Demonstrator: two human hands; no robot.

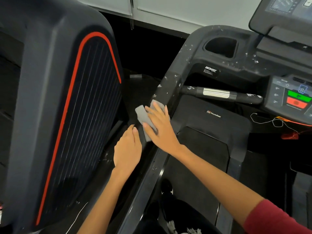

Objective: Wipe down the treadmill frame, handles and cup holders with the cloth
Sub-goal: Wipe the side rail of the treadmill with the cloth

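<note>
A grey cloth (142, 115) lies pressed against the treadmill's left upright frame (166, 92), which is black and speckled with white flecks. My right hand (159, 126) lies flat on the cloth with fingers spread. Just below and to the left, my left hand (127, 150) rests against the lower part of the same upright, fingers together, holding nothing. A cup holder (221, 46) is sunk into the flecked console top at the upper right. The short handle (219, 93) with a silver sensor band runs rightward from the upright.
A second machine with a dark ribbed cover and red trim (67, 107) stands close on the left. The control panel (293, 97) with green and red buttons sits at the right, a screen (285, 9) above it. The treadmill belt (199, 159) lies below.
</note>
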